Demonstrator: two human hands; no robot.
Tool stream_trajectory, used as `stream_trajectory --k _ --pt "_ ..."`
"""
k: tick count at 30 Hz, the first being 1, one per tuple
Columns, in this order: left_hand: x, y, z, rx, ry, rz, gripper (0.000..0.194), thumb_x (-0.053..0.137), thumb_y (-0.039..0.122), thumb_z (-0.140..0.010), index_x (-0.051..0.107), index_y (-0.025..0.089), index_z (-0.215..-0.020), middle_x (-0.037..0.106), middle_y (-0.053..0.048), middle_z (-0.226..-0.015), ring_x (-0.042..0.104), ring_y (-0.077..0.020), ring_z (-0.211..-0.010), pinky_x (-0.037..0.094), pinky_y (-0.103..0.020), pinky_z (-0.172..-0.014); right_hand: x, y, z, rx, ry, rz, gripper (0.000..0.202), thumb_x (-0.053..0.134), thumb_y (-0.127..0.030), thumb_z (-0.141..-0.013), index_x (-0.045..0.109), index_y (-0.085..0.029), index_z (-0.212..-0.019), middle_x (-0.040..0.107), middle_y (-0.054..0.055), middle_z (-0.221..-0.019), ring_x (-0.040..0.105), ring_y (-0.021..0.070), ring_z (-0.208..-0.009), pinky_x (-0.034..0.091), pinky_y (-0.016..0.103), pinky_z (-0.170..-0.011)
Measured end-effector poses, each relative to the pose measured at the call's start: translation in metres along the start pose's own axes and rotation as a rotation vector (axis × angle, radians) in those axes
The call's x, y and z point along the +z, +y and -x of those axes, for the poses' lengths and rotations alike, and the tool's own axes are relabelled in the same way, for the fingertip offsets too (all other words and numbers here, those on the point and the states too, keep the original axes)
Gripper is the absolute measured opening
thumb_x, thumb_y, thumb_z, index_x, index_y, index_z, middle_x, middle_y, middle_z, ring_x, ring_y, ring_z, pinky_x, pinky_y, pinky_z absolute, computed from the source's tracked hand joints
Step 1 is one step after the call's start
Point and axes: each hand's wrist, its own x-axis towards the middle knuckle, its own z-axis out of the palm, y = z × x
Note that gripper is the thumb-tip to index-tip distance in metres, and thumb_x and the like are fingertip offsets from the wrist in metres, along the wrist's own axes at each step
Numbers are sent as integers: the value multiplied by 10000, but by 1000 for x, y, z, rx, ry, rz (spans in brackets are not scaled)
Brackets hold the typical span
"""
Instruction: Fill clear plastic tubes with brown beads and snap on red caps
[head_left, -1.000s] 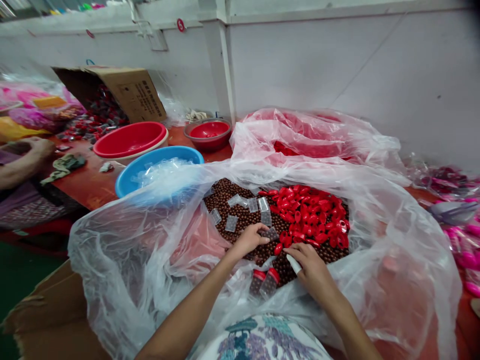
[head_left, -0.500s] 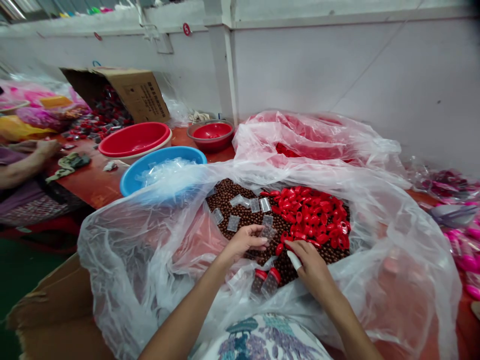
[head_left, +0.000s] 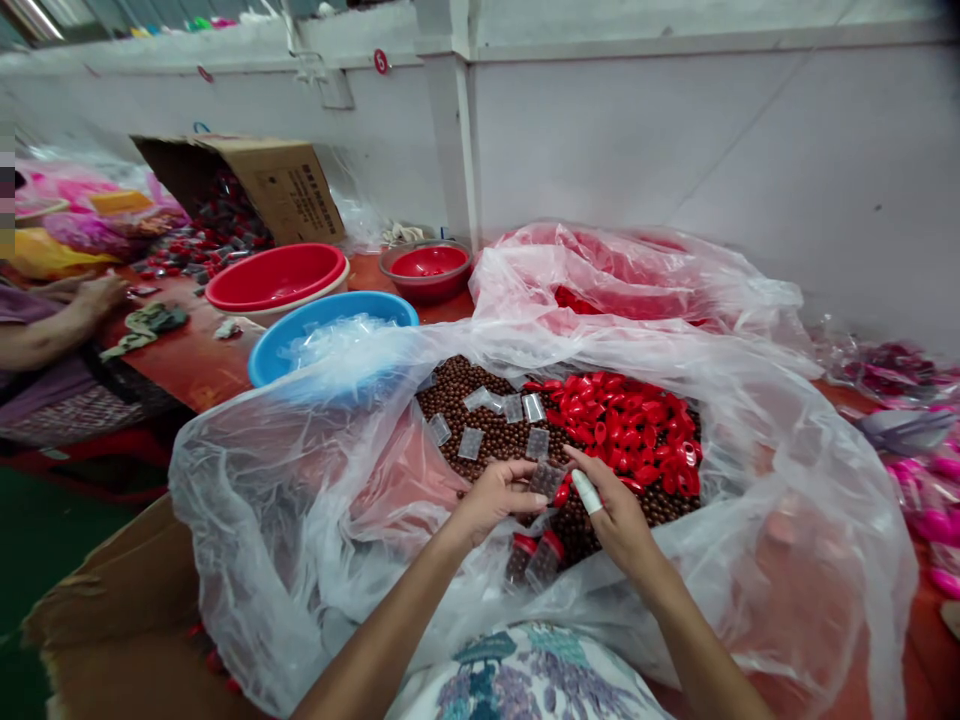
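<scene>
Between the thumb and fingers of my left hand (head_left: pixel 504 500) is a clear container (head_left: pixel 546 482) with brown balls showing in it. My right hand (head_left: pixel 606 502), with a white wrap on one finger, holds a red cap (head_left: pixel 562 492) against the container's right end. Below both hands lies a bed of brown balls (head_left: pixel 480 400) inside a clear plastic sheet. Several empty clear containers (head_left: pixel 471 443) rest on the balls. Beyond my right hand is a heap of red caps (head_left: pixel 630 425). Two filled, red-capped containers (head_left: pixel 546 556) lie nearest my body.
A blue basin (head_left: pixel 330 340) of clear containers, a red basin (head_left: pixel 276 278) and a smaller bowl (head_left: pixel 427 268) stand at the back left. Behind them is a cardboard box (head_left: pixel 289 195). Another person's arm (head_left: pixel 56 335) is at far left. Pink items (head_left: pixel 926 510) lie at right.
My right hand has lifted a red cap from beside the heap and brought it to the container. My left hand has moved slightly right and nearer my body. The view has shifted slightly.
</scene>
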Motion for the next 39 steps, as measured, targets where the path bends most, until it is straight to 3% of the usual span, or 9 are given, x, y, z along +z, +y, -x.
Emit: stream_trajectory --k 6,12,20,25,28,32,36,39 --pt "4 -2 1 -23 -36 6 489 751 138 -554 650 132 -1032 679 -78 -892 611 -147 -732 466 -250 -689 -1 4 -3 16 -58 -65 435 363 -166 -862 448 -274 -1275 535 49 -1244 496 185 -1139 382 390 -975" --pt "0 -5 2 -35 -82 8 382 698 216 -652 659 126 -1022 660 -96 -901 600 -159 -757 492 -287 -702 -7 5 -3 5 -171 -93 430 365 -110 -831 491 -258 -1214 549 42 -1223 494 175 -1141 362 383 -994" --pt "-8 -2 4 -46 -146 -60 402 719 311 -643 673 132 -1000 652 -88 -926 590 -161 -764 494 -288 -696 -19 -5 -9 22 -363 -174 297 422 -260 -882 522 -238 -1161 578 53 -1187 533 182 -1089 397 339 -954" --pt "-10 -4 2 -44 -126 -33 384 723 295 -645 673 128 -987 658 -84 -898 591 -161 -750 495 -289 -680 -19 -2 -8 48 -292 -153 190 462 -299 -872 553 -232 -1025 632 30 -965 588 173 -901 465 303 -822" --pt "-13 -4 2 -19 -63 13 356 715 282 -661 665 119 -974 651 -74 -864 592 -139 -713 495 -272 -678 -22 8 -6 30 -149 -20 219 441 -265 -872 534 -241 -1068 596 44 -1018 567 185 -942 450 325 -847" --pt "-20 -2 6 13 14 46 374 717 254 -667 633 135 -1012 637 -66 -898 607 -136 -716 502 -284 -703 -26 26 -4 -14 101 322 321 428 -123 -806 563 -234 -1075 551 68 -1047 528 208 -964 427 355 -849" --pt "-22 -3 9 27 45 55 315 688 286 -709 621 131 -974 641 -73 -881 616 -143 -735 504 -287 -705 -18 34 -7 -110 -12 585 337 448 -39 -750 625 -217 -974 592 63 -913 509 214 -874 417 328 -778" --pt "-20 -7 8 40 64 48 321 684 299 -716 613 132 -980 651 -80 -885 618 -140 -731 502 -275 -691 -1 30 -12 -75 -29 780 178 513 -208 -818 641 -173 -935 586 97 -838 491 237 -823 391 348 -741"
